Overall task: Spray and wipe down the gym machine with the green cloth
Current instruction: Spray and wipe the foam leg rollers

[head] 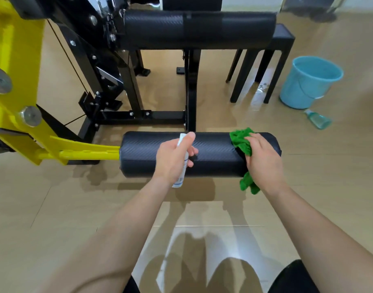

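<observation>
The left grip (175, 157) is closed round a white spray bottle (180, 179), forefinger on its top; the bottle stands nearly upright, nozzle end up and away from the person, in front of the middle of the near pad (215, 153); the right grip (264, 159) holds the green cloth (241, 142) bunched under palm and thumb, pressed onto the pad's right end, one tail hanging below the wrist. The pad's long axis runs left to right; its left end meets a yellow arm (86, 151); its right end is free, with bare floor (75, 208) in front and to the right. A second pad (198, 28) lies parallel farther off, a black stool (272, 56) beside it. Well right stands a blue bucket (297, 92), its contents unclear; just beside it a clear bottle (319, 120) with teal liquid lies on its side.
</observation>
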The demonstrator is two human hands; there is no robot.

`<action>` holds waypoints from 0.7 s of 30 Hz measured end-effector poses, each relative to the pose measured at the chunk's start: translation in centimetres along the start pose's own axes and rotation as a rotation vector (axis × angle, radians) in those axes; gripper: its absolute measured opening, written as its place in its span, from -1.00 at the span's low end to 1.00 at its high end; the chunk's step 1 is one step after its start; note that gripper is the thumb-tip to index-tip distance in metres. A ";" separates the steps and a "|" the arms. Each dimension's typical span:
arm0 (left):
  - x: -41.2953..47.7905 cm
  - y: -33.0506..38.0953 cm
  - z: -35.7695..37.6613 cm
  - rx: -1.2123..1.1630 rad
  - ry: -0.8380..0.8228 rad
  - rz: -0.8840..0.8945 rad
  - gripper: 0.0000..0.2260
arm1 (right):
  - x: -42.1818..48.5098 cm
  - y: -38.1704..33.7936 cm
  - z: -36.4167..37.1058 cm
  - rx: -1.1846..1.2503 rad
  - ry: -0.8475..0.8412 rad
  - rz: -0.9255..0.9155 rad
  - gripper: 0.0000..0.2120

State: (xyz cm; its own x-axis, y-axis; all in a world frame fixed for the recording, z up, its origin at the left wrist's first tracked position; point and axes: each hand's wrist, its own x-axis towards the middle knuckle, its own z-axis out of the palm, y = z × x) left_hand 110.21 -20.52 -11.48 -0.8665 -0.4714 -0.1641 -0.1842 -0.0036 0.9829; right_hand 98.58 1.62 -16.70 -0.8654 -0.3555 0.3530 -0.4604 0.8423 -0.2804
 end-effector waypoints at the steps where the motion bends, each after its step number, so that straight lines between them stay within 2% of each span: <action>1: 0.3 0.0 0.7 -0.001 -0.019 -0.002 -0.52 | 0.0 0.7 -0.4 -0.019 0.005 0.031 -0.62; 5: 1.2 0.0 2.3 -0.063 -0.045 -0.064 -0.55 | -0.5 2.0 -1.5 -0.053 0.068 0.056 -0.49; 8: 1.3 -0.6 2.2 -0.085 -0.047 -0.103 -0.51 | -1.7 1.8 -1.6 -0.090 -0.009 0.064 -0.25; 10: 1.2 -1.1 1.8 -0.093 -0.057 -0.120 -0.49 | -2.6 1.8 -1.4 -0.090 -0.077 0.105 -0.20; 14: 0.5 -1.3 1.6 -0.145 -0.048 -0.192 -0.47 | -3.9 1.7 -1.3 0.000 -0.071 0.171 -0.36; 18: -0.5 -1.3 2.2 -0.060 -0.027 -0.219 -0.50 | -5.5 1.5 -1.2 0.050 -0.075 0.175 -0.46; 21: -0.6 -1.0 2.8 0.023 -0.118 -0.196 -0.51 | -6.1 1.4 -1.1 0.049 -0.091 0.190 -0.52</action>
State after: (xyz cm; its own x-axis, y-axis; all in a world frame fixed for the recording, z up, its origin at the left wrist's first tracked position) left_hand 109.66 -17.78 -12.60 -0.8610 -0.3572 -0.3621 -0.3639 -0.0646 0.9292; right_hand 103.40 5.46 -18.24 -0.9508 -0.2293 0.2084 -0.2945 0.8778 -0.3777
